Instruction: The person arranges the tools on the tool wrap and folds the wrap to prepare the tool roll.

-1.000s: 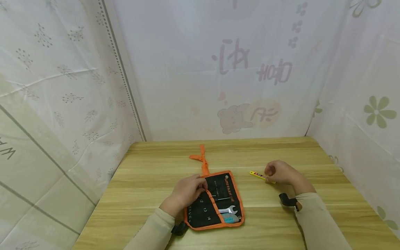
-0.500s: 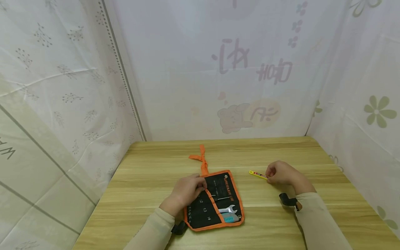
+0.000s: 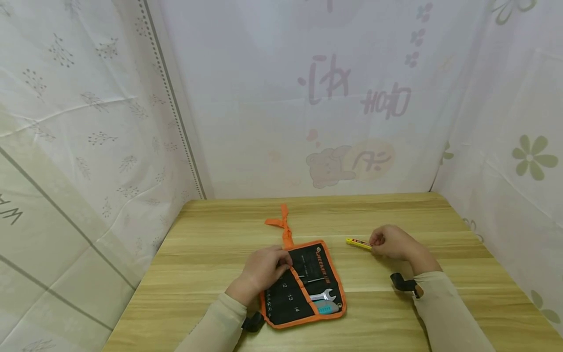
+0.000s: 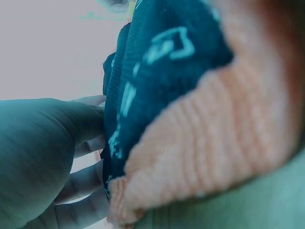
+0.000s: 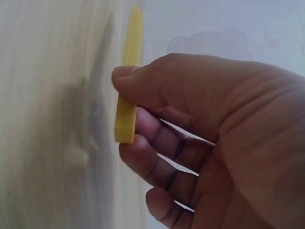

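Observation:
My right hand [image 3: 392,243] pinches a slim yellow stick-like case [image 5: 126,114] with a red-and-dark label, thumb on one side and fingers on the other. In the head view the case [image 3: 358,243] points left, just above the table, with its right end hidden by the fingers. A black tool pouch [image 3: 303,266] with orange edging lies open at centre. Its upper left part is gripped by my left hand [image 3: 265,268], with thumb and fingers on either side of the fabric in the left wrist view. A wrench [image 3: 324,295] and a teal-and-grey handle [image 3: 327,307] stick out of its pockets.
An orange tie strap [image 3: 286,230] stretches from the pouch toward the back of the wooden table [image 3: 198,249]. Printed curtains [image 3: 272,122] hang behind and along both sides. Numbers mark the pouch's pockets.
My right hand has taken hold of the yellow case, lifted it slightly and moved it a little left. The left hand stays on the pouch, which has shifted very slightly.

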Motion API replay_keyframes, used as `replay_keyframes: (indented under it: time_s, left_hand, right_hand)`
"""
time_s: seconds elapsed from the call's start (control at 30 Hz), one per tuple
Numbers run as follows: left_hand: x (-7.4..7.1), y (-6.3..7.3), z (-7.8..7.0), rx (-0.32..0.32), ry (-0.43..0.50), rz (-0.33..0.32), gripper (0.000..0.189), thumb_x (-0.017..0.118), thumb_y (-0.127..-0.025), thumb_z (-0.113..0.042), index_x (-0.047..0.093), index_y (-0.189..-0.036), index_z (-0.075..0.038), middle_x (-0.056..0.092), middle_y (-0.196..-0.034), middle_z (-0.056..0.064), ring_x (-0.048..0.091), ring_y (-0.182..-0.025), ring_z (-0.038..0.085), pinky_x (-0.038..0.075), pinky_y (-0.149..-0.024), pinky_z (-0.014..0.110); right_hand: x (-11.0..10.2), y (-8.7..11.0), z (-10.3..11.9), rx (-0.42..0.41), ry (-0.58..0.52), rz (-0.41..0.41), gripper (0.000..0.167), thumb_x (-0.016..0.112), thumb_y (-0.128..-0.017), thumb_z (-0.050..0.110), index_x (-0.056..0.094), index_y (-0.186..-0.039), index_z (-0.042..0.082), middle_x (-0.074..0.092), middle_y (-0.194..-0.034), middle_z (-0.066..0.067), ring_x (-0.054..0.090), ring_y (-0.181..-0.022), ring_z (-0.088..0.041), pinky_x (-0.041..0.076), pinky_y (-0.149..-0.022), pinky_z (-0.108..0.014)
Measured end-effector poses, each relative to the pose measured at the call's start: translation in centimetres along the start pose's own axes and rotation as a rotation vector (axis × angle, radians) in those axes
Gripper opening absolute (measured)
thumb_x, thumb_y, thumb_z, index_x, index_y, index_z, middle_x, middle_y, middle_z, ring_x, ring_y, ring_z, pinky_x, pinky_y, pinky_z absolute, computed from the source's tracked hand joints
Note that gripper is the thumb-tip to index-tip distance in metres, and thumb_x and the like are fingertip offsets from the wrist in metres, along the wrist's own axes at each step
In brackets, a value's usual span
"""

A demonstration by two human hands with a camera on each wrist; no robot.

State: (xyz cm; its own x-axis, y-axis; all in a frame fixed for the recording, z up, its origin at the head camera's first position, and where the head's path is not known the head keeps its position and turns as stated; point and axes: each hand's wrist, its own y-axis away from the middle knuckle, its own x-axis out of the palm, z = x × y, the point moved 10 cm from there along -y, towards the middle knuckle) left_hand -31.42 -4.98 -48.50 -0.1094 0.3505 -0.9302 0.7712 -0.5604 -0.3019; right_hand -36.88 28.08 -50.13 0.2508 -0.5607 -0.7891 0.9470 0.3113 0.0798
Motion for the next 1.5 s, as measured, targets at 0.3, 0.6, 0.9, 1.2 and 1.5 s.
replay_keyframes:
  time_s: [0.3,0.6,0.9,1.2,1.5]
  left_hand:
    - [-0.1,0.0,-0.4,0.012,0.008,-0.009,0.009,0.083,-0.093,-0.026,0.076,-0.093,-0.03,0.062,-0.09,-0.015,0.06,-0.076,0.002,0.053,-0.068,0.027]
    - [-0.2,0.1,-0.7,0.022,0.025,-0.01,0.008,0.082,-0.094,-0.026,0.075,-0.093,-0.029,0.06,-0.09,-0.015,0.058,-0.075,0.002,0.052,-0.065,0.025]
    - [-0.2,0.0,-0.9,0.029,0.021,-0.011,0.007,0.082,-0.094,-0.026,0.075,-0.094,-0.028,0.059,-0.089,-0.015,0.058,-0.074,0.001,0.051,-0.065,0.024]
    - [-0.2,0.0,-1.2,0.041,0.017,-0.014,0.006,0.08,-0.096,-0.026,0.075,-0.095,-0.027,0.06,-0.092,-0.014,0.059,-0.077,0.002,0.052,-0.066,0.025]
    - [-0.3,0.0,-1.4,0.061,0.021,-0.033,0.006,0.08,-0.096,-0.026,0.074,-0.094,-0.027,0.06,-0.092,-0.014,0.059,-0.077,0.002,0.052,-0.066,0.024]
  right_hand:
    - [-0.4,-0.1,1.9,-0.053,0.011,-0.056,0.008,0.081,-0.091,0.009,0.075,-0.097,0.009,0.064,-0.085,0.001,0.058,-0.078,-0.018,0.05,-0.066,-0.034]
    - [-0.6,-0.2,4.1,-0.138,0.032,-0.116,0.011,0.079,-0.09,0.007,0.076,-0.098,0.014,0.065,-0.087,0.005,0.06,-0.08,-0.017,0.05,-0.069,-0.036]
    - [-0.2,-0.3,6.6,-0.198,0.071,-0.146,0.013,0.082,-0.091,0.01,0.076,-0.098,0.021,0.065,-0.09,0.01,0.061,-0.082,-0.011,0.05,-0.073,-0.037]
    - [0.5,-0.3,8.7,-0.244,0.078,-0.15,0.014,0.083,-0.092,0.011,0.077,-0.1,0.021,0.065,-0.095,0.011,0.06,-0.085,-0.009,0.052,-0.077,-0.037]
    - [1.1,-0.3,9.9,-0.26,0.072,-0.165,0.014,0.083,-0.092,0.012,0.078,-0.1,0.022,0.064,-0.095,0.012,0.06,-0.086,-0.009,0.051,-0.077,-0.037]
